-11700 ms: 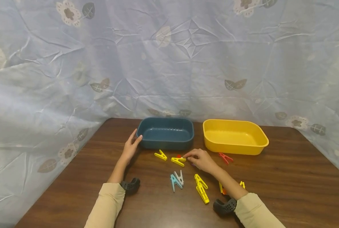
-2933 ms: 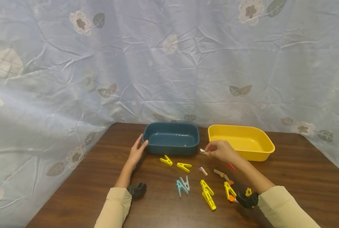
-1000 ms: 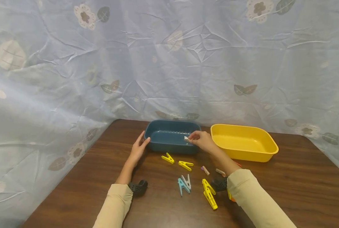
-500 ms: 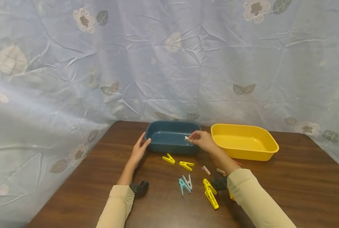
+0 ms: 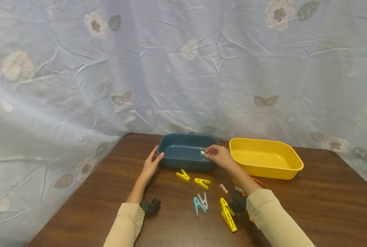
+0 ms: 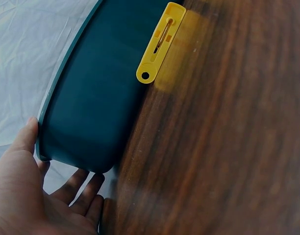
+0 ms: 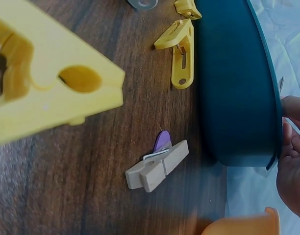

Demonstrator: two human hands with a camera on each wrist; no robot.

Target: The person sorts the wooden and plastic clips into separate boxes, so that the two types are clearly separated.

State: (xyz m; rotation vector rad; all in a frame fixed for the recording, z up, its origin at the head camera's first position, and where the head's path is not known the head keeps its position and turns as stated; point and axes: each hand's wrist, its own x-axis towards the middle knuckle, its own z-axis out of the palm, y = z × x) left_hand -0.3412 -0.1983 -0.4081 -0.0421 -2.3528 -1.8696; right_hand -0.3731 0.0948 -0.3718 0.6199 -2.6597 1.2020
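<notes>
My right hand (image 5: 221,156) pinches a small wooden clothespin (image 5: 203,154) with a white piece on it, over the right end of the blue basin (image 5: 187,165). In the right wrist view that hand (image 7: 293,161) is at the basin's rim; the clothespin is mostly hidden. My left hand (image 5: 149,167) touches the basin's left end, thumb on the rim, other fingers loosely extended along the end wall. A yellow plastic clothespin (image 5: 183,175) and another yellow clothespin (image 5: 202,183) lie before the basin. A wooden clothespin with a purple piece (image 7: 157,166) lies nearby.
A yellow basin (image 5: 266,170) stands to the right. Nearer me lie a light blue clothespin (image 5: 199,206), a grey clothespin (image 5: 203,201) and overlapping yellow clothespins (image 5: 228,215). My right forearm partly covers a red clothespin (image 5: 257,181) and another wooden clothespin (image 5: 239,190).
From beside the basins, my right hand has brought the wooden clothespin left over the blue basin; in the last second it has barely moved. My left hand stays at the basin's end.
</notes>
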